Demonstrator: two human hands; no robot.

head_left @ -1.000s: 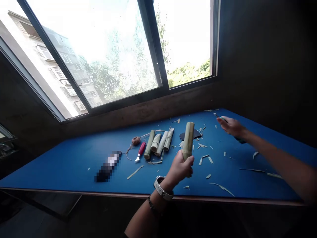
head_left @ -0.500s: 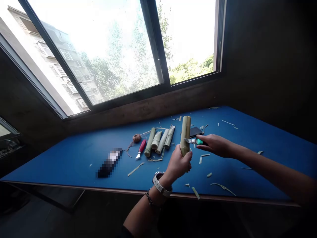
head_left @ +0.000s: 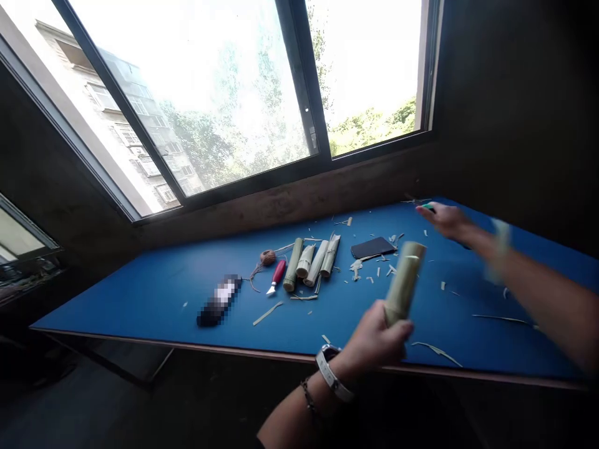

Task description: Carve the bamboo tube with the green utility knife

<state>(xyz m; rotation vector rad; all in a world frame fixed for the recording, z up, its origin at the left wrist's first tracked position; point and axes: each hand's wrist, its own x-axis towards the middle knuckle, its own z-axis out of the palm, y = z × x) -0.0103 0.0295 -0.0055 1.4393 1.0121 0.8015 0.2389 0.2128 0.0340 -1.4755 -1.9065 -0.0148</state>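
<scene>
My left hand (head_left: 377, 340) is wrapped round the lower end of a pale green bamboo section (head_left: 405, 280), which tilts up and to the right over the table's front part. Further right and back, my right hand (head_left: 447, 220) is closed round a knife with a green handle (head_left: 427, 206). Its blade is blurred and hard to see. The knife is well apart from the bamboo. A blurred pale shaving (head_left: 500, 244) shows in front of my right forearm.
On the blue table (head_left: 154, 293) lie several bamboo pieces (head_left: 309, 259), a red-handled knife (head_left: 277, 276), a ball of twine (head_left: 267, 257), a dark flat block (head_left: 373, 247) and a pixelated dark object (head_left: 219, 301). Shavings are scattered about. A window (head_left: 299, 81) stands behind.
My right hand has swung the knife off the bamboo, up and to the right. My left hand and the bamboo have moved right and lower. A shaving now shows near my right forearm.
</scene>
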